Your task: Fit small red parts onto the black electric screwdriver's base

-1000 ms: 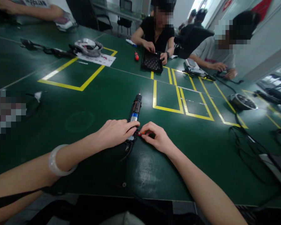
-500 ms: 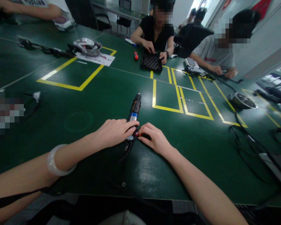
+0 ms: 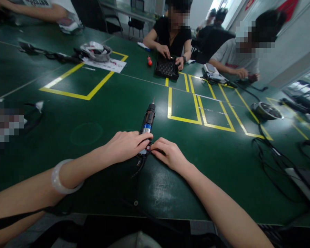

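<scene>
An electric screwdriver (image 3: 148, 121) lies on the green table (image 3: 113, 110), its thin bit pointing away from me. Part of its casing looks open near the rear, and a short black cord trails from that end. My left hand (image 3: 125, 146) is wrapped over the rear of the body. At the right side of this rear end, my right hand (image 3: 169, 151) has thumb and fingers pinched together against a small reddish part. What lies between those fingertips is too small to name.
Yellow tape boxes (image 3: 184, 120) mark the table. Across it a person handles a black tray (image 3: 167, 67) near a red screwdriver (image 3: 149, 62). Black cables (image 3: 271, 162) and a round metal bowl (image 3: 267, 111) are at right. A clear bag (image 3: 95, 51) lies far left.
My right fingertips have shifted slightly left, closer against the screwdriver's side. My left hand and the screwdriver stay in place. The hands of the person at far right have moved.
</scene>
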`<state>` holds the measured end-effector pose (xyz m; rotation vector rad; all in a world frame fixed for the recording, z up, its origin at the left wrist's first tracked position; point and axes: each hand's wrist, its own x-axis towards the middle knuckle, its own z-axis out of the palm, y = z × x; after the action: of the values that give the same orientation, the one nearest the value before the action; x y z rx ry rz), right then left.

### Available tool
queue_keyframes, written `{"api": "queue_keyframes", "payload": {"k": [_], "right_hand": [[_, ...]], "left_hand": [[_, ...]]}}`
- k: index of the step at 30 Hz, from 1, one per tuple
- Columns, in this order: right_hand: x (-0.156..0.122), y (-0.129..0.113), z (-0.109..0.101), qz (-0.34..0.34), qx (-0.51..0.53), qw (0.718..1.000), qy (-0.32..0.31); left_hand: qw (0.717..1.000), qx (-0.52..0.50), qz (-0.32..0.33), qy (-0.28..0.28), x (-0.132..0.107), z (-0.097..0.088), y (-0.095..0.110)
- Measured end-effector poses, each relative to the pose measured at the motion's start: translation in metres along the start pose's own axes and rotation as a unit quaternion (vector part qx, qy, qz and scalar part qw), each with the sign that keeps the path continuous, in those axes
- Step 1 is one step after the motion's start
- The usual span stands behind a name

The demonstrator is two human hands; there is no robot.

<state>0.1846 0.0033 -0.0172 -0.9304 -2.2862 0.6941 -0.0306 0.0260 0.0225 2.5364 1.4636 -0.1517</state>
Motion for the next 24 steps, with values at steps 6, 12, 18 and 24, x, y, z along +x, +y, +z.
{"api": "queue_keyframes", "payload": {"k": [6, 12, 18, 24], "right_hand": [[-0.001, -0.002, 0.0, 0.023, -0.005, 1.0, 0.002], [0.0, -0.006, 0.0, 0.019, -0.038, 0.999, -0.033], [0.0, -0.006, -0.004, 0.02, -0.035, 0.998, -0.038], [0.0, -0.002, -0.006, 0.033, -0.023, 0.999, -0.021]], "left_hand": [[1.0, 0.006, -0.015, 0.002, -0.004, 0.0, 0.005], [0.999, 0.017, -0.05, 0.014, -0.006, 0.002, 0.013], [0.997, 0.038, -0.062, 0.021, 0.003, -0.001, -0.006], [0.994, 0.039, -0.103, 0.008, 0.019, -0.012, -0.064]]}}
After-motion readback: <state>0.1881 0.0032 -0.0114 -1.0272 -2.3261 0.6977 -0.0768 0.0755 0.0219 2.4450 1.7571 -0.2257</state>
